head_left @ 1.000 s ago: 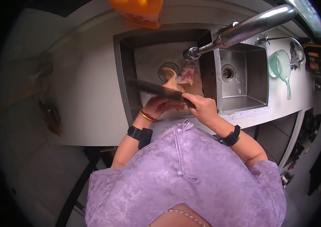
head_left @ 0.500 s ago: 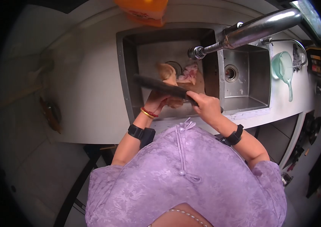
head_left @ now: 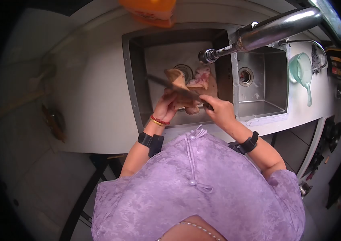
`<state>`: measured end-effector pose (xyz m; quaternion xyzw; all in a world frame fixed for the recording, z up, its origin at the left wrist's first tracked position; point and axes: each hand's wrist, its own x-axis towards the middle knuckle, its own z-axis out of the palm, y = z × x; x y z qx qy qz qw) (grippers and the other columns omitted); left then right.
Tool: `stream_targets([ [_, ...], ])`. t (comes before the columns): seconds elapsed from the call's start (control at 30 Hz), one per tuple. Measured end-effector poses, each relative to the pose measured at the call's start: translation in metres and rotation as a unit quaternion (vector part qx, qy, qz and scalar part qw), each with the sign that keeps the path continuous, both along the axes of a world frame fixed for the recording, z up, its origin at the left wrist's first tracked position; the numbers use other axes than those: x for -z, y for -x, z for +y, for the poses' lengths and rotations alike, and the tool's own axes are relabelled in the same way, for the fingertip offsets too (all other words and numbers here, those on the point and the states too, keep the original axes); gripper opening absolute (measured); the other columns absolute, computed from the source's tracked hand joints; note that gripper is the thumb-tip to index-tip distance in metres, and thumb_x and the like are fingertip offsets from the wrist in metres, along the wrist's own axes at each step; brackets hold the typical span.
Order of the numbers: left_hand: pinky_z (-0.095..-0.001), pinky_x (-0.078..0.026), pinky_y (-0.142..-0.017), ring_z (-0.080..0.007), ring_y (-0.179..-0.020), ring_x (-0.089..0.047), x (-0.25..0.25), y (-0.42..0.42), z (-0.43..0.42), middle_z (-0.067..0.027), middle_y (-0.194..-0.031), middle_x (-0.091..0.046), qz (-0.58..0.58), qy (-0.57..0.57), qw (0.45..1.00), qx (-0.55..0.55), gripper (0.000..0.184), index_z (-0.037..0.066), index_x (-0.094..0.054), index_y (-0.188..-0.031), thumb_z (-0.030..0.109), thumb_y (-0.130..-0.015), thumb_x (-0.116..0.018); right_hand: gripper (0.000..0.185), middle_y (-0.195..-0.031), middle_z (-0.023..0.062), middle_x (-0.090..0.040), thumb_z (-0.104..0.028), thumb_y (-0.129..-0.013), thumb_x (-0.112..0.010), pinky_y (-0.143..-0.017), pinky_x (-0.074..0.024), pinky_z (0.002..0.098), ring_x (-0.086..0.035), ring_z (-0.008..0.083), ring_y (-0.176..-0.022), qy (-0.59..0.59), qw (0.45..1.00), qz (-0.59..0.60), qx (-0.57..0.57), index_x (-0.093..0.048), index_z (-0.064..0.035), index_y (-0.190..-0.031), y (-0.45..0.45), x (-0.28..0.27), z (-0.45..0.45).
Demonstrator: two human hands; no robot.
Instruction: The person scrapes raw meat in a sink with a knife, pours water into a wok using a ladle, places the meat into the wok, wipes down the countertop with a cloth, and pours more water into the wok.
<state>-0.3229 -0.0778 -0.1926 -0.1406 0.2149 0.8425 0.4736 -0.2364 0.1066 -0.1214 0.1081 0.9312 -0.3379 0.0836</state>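
Along a pale counter [head_left: 94, 104], two steel basins are set side by side: a large basin [head_left: 135, 102] on the left and a small basin [head_left: 275, 78] on the right, its drain [head_left: 246, 76] exposed. A sliver of window [head_left: 333, 18] shows at the upper right corner, dark pans [head_left: 333, 134] sit farther down that side, and the edges of the room fall into shadow. An orange container [head_left: 148, 12] stands behind the large basin, cut off by the frame. Beyond the small basin, a translucent green ladle [head_left: 301, 68] rests near a thin curved tap [head_left: 321, 50]. A thick chrome faucet [head_left: 277, 31] reaches over both basins, hiding part of the rim behind. Raw meat [head_left: 207, 82] lies inside the large basin, beside and partly over its drain. The left hand [head_left: 164, 106] is closed on its near-left part, some fingers hidden. The right hand [head_left: 221, 113] is wrapped around a knife's handle; the knife [head_left: 159, 80] crosses the meat, blocking some of it, and whether the edge touches is unclear.
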Motion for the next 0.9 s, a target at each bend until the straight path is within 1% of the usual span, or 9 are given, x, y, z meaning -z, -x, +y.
stream_targets([
  [0.03,-0.033,-0.044,-0.079,-0.0196,-0.09,-0.053,-0.005,0.0,0.001,-0.0093,-0.096,-0.053,0.001,-0.053,0.998,0.033,0.027,0.002,-0.044,-0.104,0.001,-0.078,-0.05,0.03,-0.081,0.0099,-0.061,-0.009,-0.068,-0.058,-0.059,-0.0469,0.0334,-0.059,0.0273,-0.071,0.005,0.999,0.025,-0.025,-0.056,-0.0146,-0.098,-0.002,-0.002,0.0],
  [0.23,-0.0256,-0.045,-0.072,-0.015,-0.085,-0.054,0.034,-0.003,0.0,-0.0039,-0.095,-0.054,-0.035,0.046,0.996,-0.063,0.032,0.006,-0.045,-0.107,0.013,-0.078,-0.057,0.031,-0.071,0.0123,-0.059,-0.011,-0.068,-0.058,-0.056,-0.0456,0.0364,-0.058,0.0294,-0.066,-0.022,0.999,-0.015,0.02,-0.056,-0.0162,-0.098,0.014,0.015,0.013],
  [0.37,-0.0335,-0.04,-0.086,-0.0186,-0.097,-0.05,0.033,0.017,-0.005,-0.006,-0.105,-0.051,-0.059,0.009,0.997,-0.049,0.038,0.006,-0.043,-0.112,0.013,-0.077,-0.056,0.031,-0.066,0.0133,-0.058,-0.016,-0.069,-0.059,-0.055,-0.0434,0.036,-0.057,0.0303,-0.065,-0.017,0.996,-0.041,0.072,-0.056,-0.0155,-0.1,0.013,0.027,0.028],
  [0.5,-0.0351,-0.039,-0.088,-0.0215,-0.102,-0.047,0.068,0.048,-0.004,-0.0057,-0.102,-0.051,-0.061,-0.014,0.994,-0.09,0.034,0.009,-0.045,-0.109,0.012,-0.076,-0.055,0.03,-0.07,0.015,-0.059,-0.024,-0.072,-0.058,-0.057,-0.0429,0.0382,-0.057,0.0329,-0.068,-0.007,0.983,-0.088,0.162,-0.055,-0.0177,-0.101,0.014,0.03,0.043],
  [0.63,-0.0347,-0.04,-0.084,-0.0223,-0.101,-0.046,0.135,0.053,-0.016,-0.007,-0.104,-0.05,-0.077,0.165,0.98,-0.079,0.033,0.008,-0.046,-0.107,0.008,-0.074,-0.054,0.031,-0.068,0.0145,-0.058,-0.026,-0.072,-0.058,-0.058,-0.0419,0.0368,-0.057,0.0308,-0.067,0.036,0.977,-0.093,0.189,-0.056,-0.0155,-0.101,0.01,0.034,0.051],
  [0.7,-0.0379,-0.044,-0.072,-0.0205,-0.083,-0.054,0.142,0.046,-0.017,-0.009,-0.09,-0.055,0.028,0.452,0.887,0.087,0.03,0.006,-0.051,-0.099,0.016,-0.071,-0.059,0.03,-0.067,0.0141,-0.058,-0.026,-0.073,-0.058,-0.058,-0.042,0.0358,-0.057,0.0302,-0.065,0.044,0.972,-0.114,0.199,-0.056,-0.0144,-0.101,0.009,0.035,0.052],
  [0.73,-0.0306,-0.043,-0.06,-0.0171,-0.071,-0.054,0.203,0.041,-0.033,-0.0081,-0.08,-0.056,0.171,0.513,0.812,0.219,0.034,0.002,-0.053,-0.093,0.023,-0.068,-0.063,0.03,-0.067,0.0141,-0.058,-0.026,-0.073,-0.058,-0.058,-0.042,0.0358,-0.057,0.0302,-0.065,0.047,0.972,-0.117,0.197,-0.056,-0.0144,-0.101,0.009,0.036,0.051],
  [0.8,-0.0297,-0.043,-0.059,-0.0184,-0.071,-0.055,0.216,0.04,-0.02,-0.0097,-0.08,-0.057,0.168,0.617,0.757,0.133,0.039,0.0,-0.053,-0.093,0.027,-0.067,-0.063,0.03,-0.065,0.0132,-0.057,-0.025,-0.073,-0.058,-0.057,-0.042,0.0341,-0.057,0.0287,-0.063,0.066,0.969,-0.134,0.198,-0.056,-0.013,-0.1,0.01,0.038,0.052],
  [0.9,-0.03,-0.044,-0.066,-0.0243,-0.08,-0.057,0.199,0.063,-0.018,-0.0182,-0.092,-0.058,0.201,0.623,0.755,0.014,0.056,-0.005,-0.053,-0.096,0.042,-0.067,-0.062,0.03,-0.065,0.0124,-0.057,-0.024,-0.073,-0.059,-0.057,-0.0421,0.0327,-0.056,0.0267,-0.061,0.069,0.965,-0.167,0.192,-0.056,-0.0122,-0.1,0.011,0.038,0.053],
])
